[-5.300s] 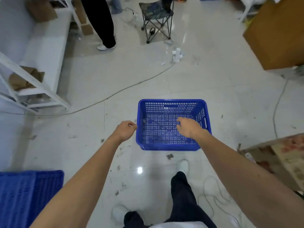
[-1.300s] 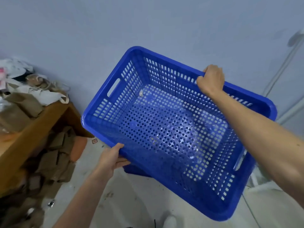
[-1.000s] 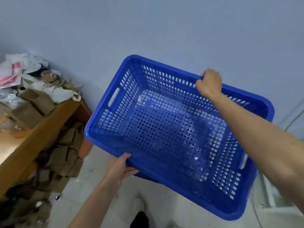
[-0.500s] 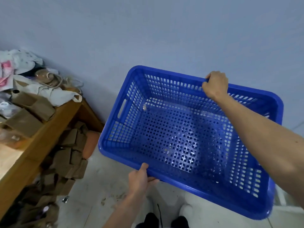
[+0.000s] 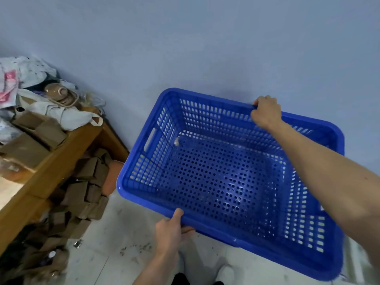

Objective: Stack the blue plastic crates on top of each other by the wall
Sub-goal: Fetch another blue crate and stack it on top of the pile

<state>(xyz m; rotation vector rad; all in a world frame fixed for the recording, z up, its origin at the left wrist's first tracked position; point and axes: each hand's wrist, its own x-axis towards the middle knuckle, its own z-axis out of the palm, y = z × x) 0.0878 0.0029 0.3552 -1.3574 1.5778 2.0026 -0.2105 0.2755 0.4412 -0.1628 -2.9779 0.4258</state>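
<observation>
So both hands are clamped on 1 blue crate (image 5: 216, 182) near the wall (image 5: 185, 38). Left hand (image 5: 169, 230) grips the near rim, right hand (image 5: 266, 112) the far rim.

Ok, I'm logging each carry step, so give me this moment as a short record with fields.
held item: blue crate, empty apart from a small pale scrap at its bottom
left hand: grips the near rim, thumb on top
right hand: grips the far rim
crate pose: tilted, left end higher
backdrop: wall just behind the crate
to the left: wooden table piled with cloth and cardboard
second crate: not in view
</observation>
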